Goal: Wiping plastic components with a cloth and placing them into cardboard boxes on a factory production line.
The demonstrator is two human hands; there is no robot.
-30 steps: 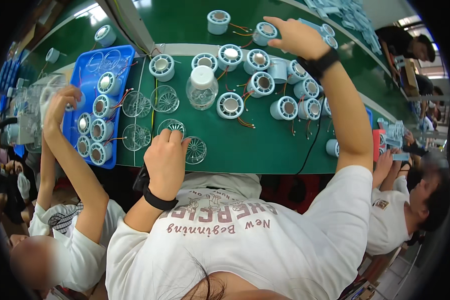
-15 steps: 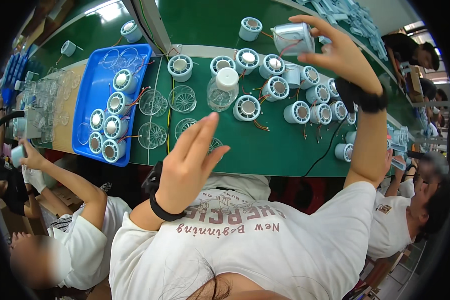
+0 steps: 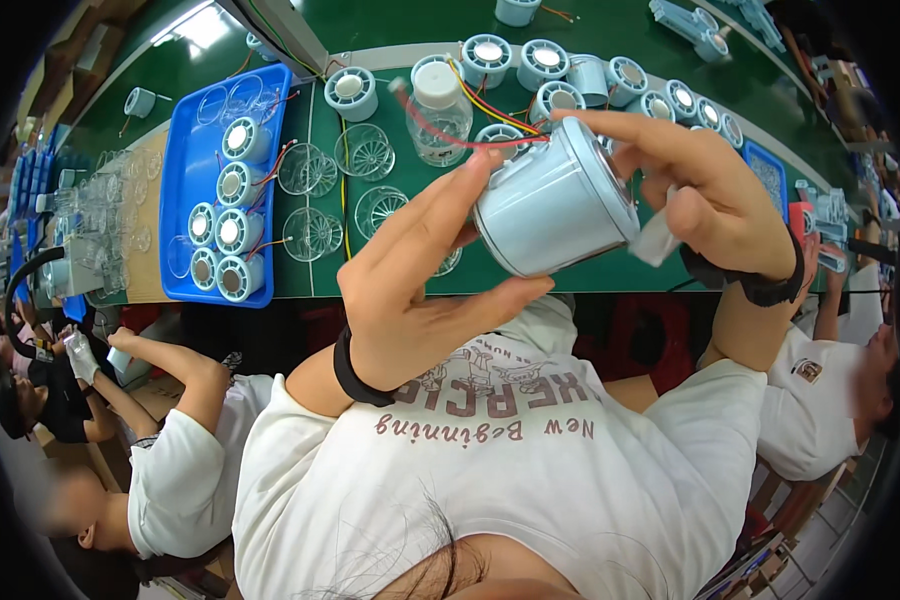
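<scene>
A light blue cylindrical motor housing (image 3: 550,205) lies tilted on its side between my hands, raised above the bench edge. Red and yellow wires (image 3: 495,122) trail from its far side toward the left. My left hand (image 3: 410,265) wraps the left end, fingers above and thumb below. Around the rim at the right end, my right hand (image 3: 705,190) has its fingers curled. A small translucent whitish piece (image 3: 658,238) shows by the right thumb; whether it is pinched I cannot tell. Just beyond the housing stands a clear jar with a white lid (image 3: 438,110).
Several similar housings (image 3: 544,62) stand at the back right. On the left, a blue tray (image 3: 173,130) holds more, and clear ribbed cups (image 3: 365,152) stand beside it on the green bench (image 3: 320,280). Co-workers sit left (image 3: 185,470) and right (image 3: 815,400).
My right hand has brought the housing from the back right down to the middle, in front of me. My left hand, free before, has closed on its left end.
</scene>
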